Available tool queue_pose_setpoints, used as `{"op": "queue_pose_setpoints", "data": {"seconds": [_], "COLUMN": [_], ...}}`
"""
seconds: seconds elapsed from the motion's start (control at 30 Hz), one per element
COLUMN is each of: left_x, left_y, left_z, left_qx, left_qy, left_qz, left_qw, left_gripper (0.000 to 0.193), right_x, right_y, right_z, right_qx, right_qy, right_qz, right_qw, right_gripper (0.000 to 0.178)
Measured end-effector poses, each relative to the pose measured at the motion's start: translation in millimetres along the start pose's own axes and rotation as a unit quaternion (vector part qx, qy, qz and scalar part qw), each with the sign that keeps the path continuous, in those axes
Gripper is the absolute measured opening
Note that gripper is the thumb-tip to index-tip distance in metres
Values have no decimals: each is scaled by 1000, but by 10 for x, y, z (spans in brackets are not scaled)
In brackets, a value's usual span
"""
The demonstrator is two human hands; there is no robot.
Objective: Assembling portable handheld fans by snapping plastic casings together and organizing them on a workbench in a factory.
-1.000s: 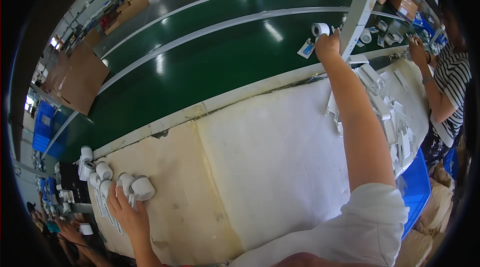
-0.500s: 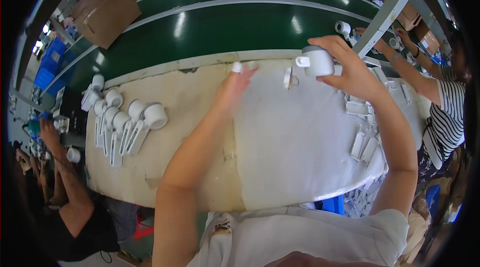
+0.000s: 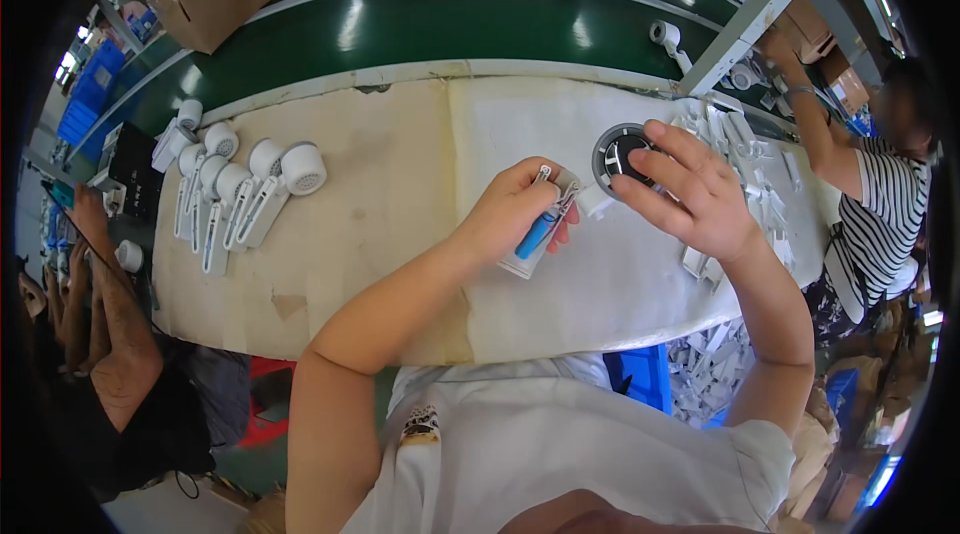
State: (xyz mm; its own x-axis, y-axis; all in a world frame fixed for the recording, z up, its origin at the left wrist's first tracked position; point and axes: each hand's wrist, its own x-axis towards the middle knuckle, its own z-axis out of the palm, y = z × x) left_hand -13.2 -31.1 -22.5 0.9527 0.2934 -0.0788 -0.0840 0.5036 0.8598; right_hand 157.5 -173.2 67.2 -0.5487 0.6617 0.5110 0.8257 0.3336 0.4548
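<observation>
My left hand (image 3: 518, 214) is closed around a white handle shell (image 3: 522, 266), open along its face. A blue cylinder (image 3: 537, 234), which looks like a battery, lies inside the shell, with thin wires (image 3: 570, 196) near its upper end. My right hand (image 3: 690, 196) grips a round head (image 3: 618, 156) with a grey rim and a black face turned up. The head's white neck (image 3: 595, 202) points toward the handle shell, close to my left fingertips. Whether neck and shell touch, I cannot tell.
Several white heads with handles (image 3: 240, 184) lie grouped on the table's left. Loose white handle shells (image 3: 745, 164) pile up at the right. Beyond the table runs a green conveyor (image 3: 450, 24), with a metal post (image 3: 760, 14) at right. Co-workers sit on both sides.
My left hand has come nearer and to the right, and now holds the handle shell with the blue cylinder. My right hand has lowered the head and turned its black face up.
</observation>
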Motion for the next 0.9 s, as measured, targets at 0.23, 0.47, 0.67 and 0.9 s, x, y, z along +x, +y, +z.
{"op": "queue_pose_setpoints", "data": {"seconds": [0.23,0.47,0.67,0.9], "left_x": [-101,-123,-132,-85], "left_y": [-5,57,-31,-121], "left_z": [111,130,280,377], "left_qx": [180,438,552,478], "left_qy": [10,35,-44,-66], "left_qz": [31,65,91,80], "left_qw": [983,896,828,872], "left_gripper": [15,21,27,26], "right_x": [-53,10,-15,-152], "right_y": [-48,-171,54,-4], "right_z": [-54,-194,-238,-274], "right_qx": [3,212,444,433], "right_qy": [23,-90,-239,-235], "right_qz": [-19,148,198,257], "right_qw": [1000,962,841,831], "right_gripper": [43,49,51,52]}}
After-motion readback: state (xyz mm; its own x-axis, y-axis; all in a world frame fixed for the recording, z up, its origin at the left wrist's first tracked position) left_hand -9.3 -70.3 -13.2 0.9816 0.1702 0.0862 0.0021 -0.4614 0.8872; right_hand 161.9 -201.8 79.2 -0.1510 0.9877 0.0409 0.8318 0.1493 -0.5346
